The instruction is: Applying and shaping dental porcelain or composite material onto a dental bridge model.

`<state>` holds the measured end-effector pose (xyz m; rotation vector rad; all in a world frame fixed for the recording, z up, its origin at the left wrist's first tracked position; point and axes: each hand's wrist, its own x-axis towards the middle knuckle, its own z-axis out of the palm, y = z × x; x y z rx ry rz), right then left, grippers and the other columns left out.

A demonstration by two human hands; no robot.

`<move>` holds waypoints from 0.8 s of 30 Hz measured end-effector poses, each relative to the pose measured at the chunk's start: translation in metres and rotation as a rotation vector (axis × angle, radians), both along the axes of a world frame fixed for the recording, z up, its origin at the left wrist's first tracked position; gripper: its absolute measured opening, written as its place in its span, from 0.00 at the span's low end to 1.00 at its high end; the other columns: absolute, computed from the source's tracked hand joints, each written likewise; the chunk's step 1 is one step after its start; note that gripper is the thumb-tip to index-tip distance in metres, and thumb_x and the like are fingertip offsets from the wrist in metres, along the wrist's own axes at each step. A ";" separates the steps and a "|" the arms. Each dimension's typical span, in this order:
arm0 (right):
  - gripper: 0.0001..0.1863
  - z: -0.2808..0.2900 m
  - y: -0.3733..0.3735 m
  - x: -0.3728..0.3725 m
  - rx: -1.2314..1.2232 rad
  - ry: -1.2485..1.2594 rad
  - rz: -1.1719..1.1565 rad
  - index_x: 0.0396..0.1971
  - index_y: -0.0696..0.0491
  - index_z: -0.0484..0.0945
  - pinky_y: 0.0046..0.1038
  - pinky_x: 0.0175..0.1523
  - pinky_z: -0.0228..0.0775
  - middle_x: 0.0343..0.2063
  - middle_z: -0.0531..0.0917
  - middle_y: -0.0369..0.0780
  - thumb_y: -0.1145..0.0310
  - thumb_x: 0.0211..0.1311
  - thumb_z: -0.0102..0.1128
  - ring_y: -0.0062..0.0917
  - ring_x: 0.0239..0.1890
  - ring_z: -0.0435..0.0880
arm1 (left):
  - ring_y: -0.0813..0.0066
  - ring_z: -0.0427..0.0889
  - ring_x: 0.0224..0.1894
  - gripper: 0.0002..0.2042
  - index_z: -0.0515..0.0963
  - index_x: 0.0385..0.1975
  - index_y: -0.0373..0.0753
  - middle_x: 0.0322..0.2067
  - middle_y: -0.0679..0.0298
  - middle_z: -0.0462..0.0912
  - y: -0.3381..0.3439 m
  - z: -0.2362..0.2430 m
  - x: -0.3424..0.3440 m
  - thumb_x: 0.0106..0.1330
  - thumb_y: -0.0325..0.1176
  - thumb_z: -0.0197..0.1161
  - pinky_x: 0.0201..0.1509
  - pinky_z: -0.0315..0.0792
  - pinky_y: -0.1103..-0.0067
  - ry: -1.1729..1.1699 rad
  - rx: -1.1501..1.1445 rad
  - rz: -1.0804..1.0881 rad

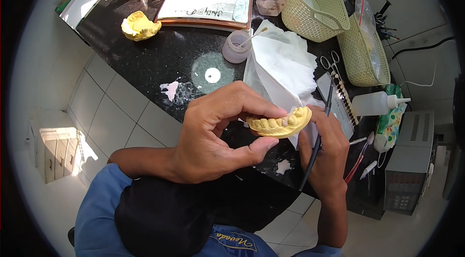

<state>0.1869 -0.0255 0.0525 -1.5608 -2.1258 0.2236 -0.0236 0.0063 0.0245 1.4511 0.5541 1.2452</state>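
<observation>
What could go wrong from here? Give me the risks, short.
1. The left hand holds the yellow dental cast up above the black table; if it slipped, it could chip.
2. The right hand, close to the cast, holds a dark slim tool, which might knock the cast's teeth.
3. A stick leans out of the open jar; a hand catching it could tip the jar.

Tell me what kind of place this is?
Probably a dental workshop: the left hand holds a yellow model of teeth, another yellow cast sits on the black table, and a row of tooth-coloured tabs lies to the right.
</observation>
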 end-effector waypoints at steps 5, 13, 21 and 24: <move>0.27 0.002 -0.007 0.012 0.111 0.153 -0.032 0.48 0.60 0.76 0.38 0.50 0.71 0.36 0.81 0.47 0.49 0.70 0.47 0.38 0.41 0.81 | 0.75 0.79 0.41 0.17 0.78 0.43 0.28 0.39 0.57 0.77 -0.001 -0.002 0.006 0.52 0.18 0.68 0.49 0.72 0.81 0.003 -0.062 -0.025; 0.13 0.000 -0.087 0.029 -0.111 0.783 -0.277 0.40 0.63 0.77 0.18 0.34 0.68 0.34 0.78 0.44 0.72 0.58 0.62 0.19 0.31 0.77 | 0.76 0.79 0.43 0.15 0.77 0.42 0.29 0.39 0.59 0.78 -0.004 0.001 0.014 0.52 0.17 0.64 0.51 0.72 0.81 0.170 -0.163 -0.140; 0.09 -0.025 -0.103 0.026 -0.113 0.789 -0.253 0.31 0.61 0.78 0.18 0.30 0.69 0.25 0.80 0.44 0.80 0.47 0.62 0.22 0.24 0.79 | 0.76 0.80 0.41 0.14 0.77 0.40 0.28 0.38 0.59 0.79 -0.008 -0.002 0.021 0.51 0.17 0.64 0.49 0.74 0.82 0.376 -0.128 -0.089; 0.12 -0.027 -0.101 0.024 -0.097 0.745 -0.196 0.29 0.59 0.74 0.19 0.30 0.72 0.23 0.81 0.45 0.80 0.42 0.66 0.23 0.24 0.81 | 0.76 0.80 0.41 0.15 0.77 0.39 0.27 0.36 0.60 0.79 -0.009 -0.001 0.019 0.50 0.17 0.65 0.50 0.74 0.82 0.418 -0.093 -0.086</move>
